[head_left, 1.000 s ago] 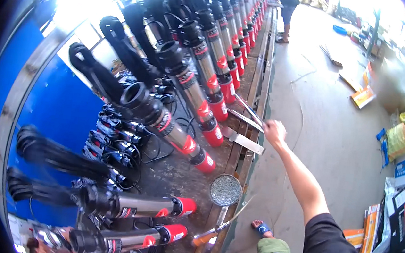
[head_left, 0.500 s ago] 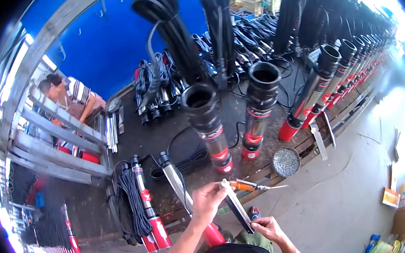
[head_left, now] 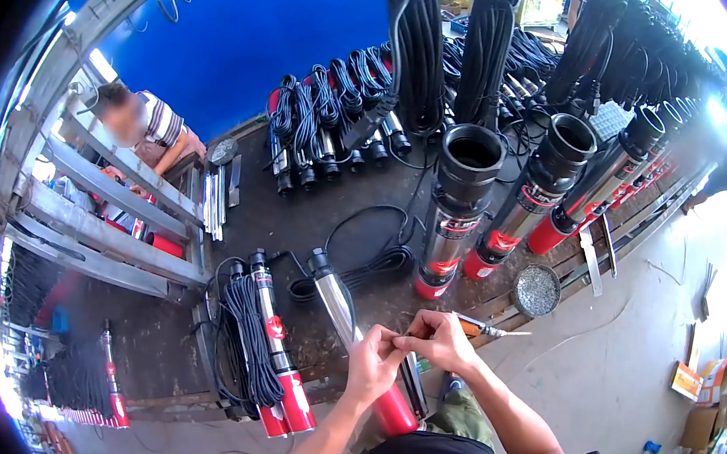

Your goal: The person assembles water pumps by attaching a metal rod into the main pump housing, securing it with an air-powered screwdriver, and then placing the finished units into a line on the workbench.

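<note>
My left hand (head_left: 374,366) and my right hand (head_left: 442,340) meet at their fingertips, both closed in a pinch. From under them a narrow channel-shaped metal strip (head_left: 412,384) slants down, its upper end in my left fingers. Whatever the right fingertips pinch is too small to make out. Beneath my left hand lies a silver tubular pump (head_left: 337,301) with a red end (head_left: 396,410) near my lap. Just beyond my right hand, a screwdriver (head_left: 478,327) with an orange handle rests at the bench edge.
Upright pumps (head_left: 453,227) with black open tops line the bench's right side. A round dish of small metal pieces (head_left: 537,290) sits near the edge. Cable-wrapped pumps (head_left: 269,340) lie left. Behind a metal frame (head_left: 110,224), another person (head_left: 158,133) is at work.
My right hand has left the strip's lower end and come up to my left fingertips. The strip now hangs lower and steeper. The view has shifted, and the tall pumps appear further right.
</note>
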Demonstrator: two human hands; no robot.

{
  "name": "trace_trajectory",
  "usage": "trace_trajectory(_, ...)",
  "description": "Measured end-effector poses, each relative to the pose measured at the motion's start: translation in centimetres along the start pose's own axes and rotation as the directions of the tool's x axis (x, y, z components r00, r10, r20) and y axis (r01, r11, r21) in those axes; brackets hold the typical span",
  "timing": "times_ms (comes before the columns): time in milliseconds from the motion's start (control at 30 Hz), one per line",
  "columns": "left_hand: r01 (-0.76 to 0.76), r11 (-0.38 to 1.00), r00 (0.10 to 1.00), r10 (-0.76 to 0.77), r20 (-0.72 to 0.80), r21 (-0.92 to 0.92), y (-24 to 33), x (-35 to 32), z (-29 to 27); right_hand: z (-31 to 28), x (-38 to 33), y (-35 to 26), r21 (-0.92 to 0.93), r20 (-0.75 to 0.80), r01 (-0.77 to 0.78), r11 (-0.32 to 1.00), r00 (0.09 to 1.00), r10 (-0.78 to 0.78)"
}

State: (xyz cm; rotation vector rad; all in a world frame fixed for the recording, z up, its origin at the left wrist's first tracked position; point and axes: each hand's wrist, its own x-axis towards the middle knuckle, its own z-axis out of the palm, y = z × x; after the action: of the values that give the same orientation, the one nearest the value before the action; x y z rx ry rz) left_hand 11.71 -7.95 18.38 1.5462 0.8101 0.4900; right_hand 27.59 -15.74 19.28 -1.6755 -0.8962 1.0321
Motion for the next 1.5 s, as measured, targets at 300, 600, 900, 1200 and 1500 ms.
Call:
trace_trajectory(300,0.100,0.991,0.974,-0.115,-0.197,-0.087,-10.0,16.7,-2.6,3.4,-2.4,10.7,-0.361,-0.216,-0.173,0.916,0.971,0.099)
trace_trajectory(600,0.466,0.757,0.842,-0.220,-0.492,0.458,-17.8,29.1,-6.6,5.6,-7.8,7.1,-0.248,-0.329,-0.343,0.906,0.910,0.254)
trace_trajectory(900,0.050,0.867,0.988,-0.116,-0.104,-0.495,-11.1,20.4,-11.6,6.4,-4.0,9.0,-0.331,-0.255,-0.242,0.912,0.953,0.160)
trace_trajectory(1200,-0.191,0.979,0.953,0.168,-0.253,-0.068,-16.6,23.7,-18.1,14.3,12.5,4.0,-0.368,-0.086,0.017,0.930,0.995,-0.053)
trace_trajectory(1500,-0.112,0.894,0.946,-0.038,-0.322,-0.434,-17.0,24.4,-16.2,17.5,20.7,4.7,-0.610,-0.070,0.141,0.780,0.971,-0.231)
